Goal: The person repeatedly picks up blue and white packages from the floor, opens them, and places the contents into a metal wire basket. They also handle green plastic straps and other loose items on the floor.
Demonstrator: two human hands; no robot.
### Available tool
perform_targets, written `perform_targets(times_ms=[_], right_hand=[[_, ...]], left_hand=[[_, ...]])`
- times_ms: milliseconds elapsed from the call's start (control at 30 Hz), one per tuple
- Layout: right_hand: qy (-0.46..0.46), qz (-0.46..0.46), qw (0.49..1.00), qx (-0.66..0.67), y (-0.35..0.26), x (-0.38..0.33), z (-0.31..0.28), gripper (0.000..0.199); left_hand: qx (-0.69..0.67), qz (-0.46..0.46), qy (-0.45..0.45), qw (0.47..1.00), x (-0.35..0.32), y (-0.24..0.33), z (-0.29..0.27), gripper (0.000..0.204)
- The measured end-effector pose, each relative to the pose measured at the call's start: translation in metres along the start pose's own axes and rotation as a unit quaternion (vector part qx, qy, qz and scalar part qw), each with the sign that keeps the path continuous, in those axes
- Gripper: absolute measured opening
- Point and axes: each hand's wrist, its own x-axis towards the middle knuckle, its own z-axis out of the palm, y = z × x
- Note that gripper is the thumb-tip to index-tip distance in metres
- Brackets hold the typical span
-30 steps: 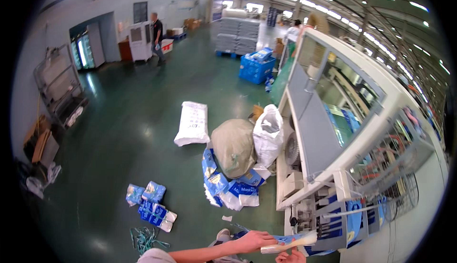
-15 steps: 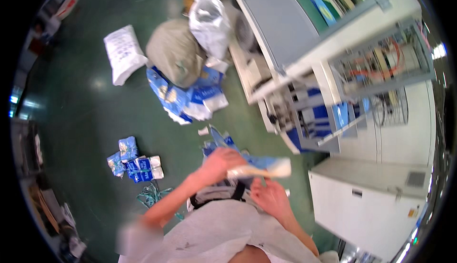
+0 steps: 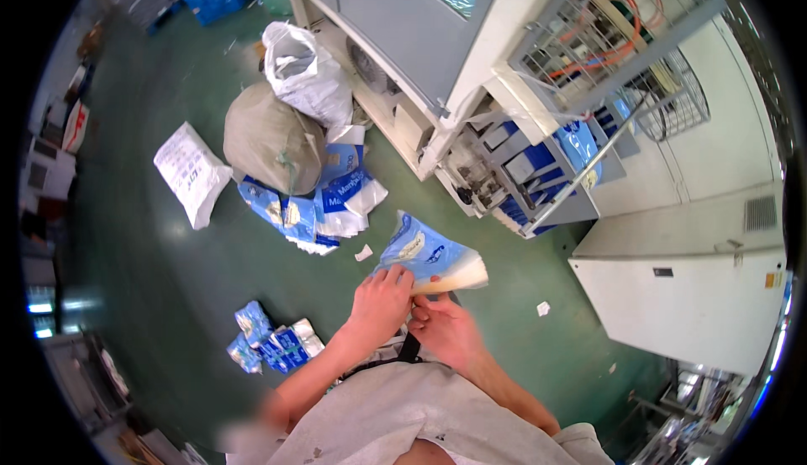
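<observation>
In front of my waist I hold a stack of blue and white printed plastic bags (image 3: 430,250), its pale layered edge facing right and near. My left hand (image 3: 380,301) is closed over the near left part of the stack, knuckles up. Just right of it, my right hand (image 3: 445,330) has its fingers curled up against the stack's near edge, partly underneath; some of its fingertips are hidden. Low on the left, several tied bundles of blue and white bags (image 3: 273,343) lie together on the floor.
A full beige sack (image 3: 273,137) rests on loose blue packaging (image 3: 345,187) ahead left, beside an open white sack (image 3: 307,74) and a lying white sack (image 3: 193,175). To the right stand a machine (image 3: 513,171) and a white cabinet (image 3: 672,297). Paper scraps dot the green floor.
The stack has turned from lying flat and edge-on to showing its printed face, tilted up. My right hand has come closer to my left. The whole view has swung to the right.
</observation>
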Motion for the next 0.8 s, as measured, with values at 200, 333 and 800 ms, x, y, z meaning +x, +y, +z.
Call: perform_targets(times_ms=[200, 333, 800], right_hand=[[-0.024, -0.023, 0.999, 0.027, 0.004, 0.009, -0.016, 0.052], [-0.055, -0.034, 0.998, 0.015, 0.005, 0.015, -0.027, 0.065], [-0.195, -0.476, 0.191, -0.836, -0.015, 0.009, 0.048, 0.056]], left_hand=[[-0.031, 0.035, -0.016, 0.999, 0.01, -0.017, 0.021, 0.021], [-0.164, -0.043, -0.069, 0.983, 0.006, -0.023, 0.029, 0.02], [-0.083, -0.021, 0.012, 0.996, -0.02, -0.046, -0.006, 0.02]])
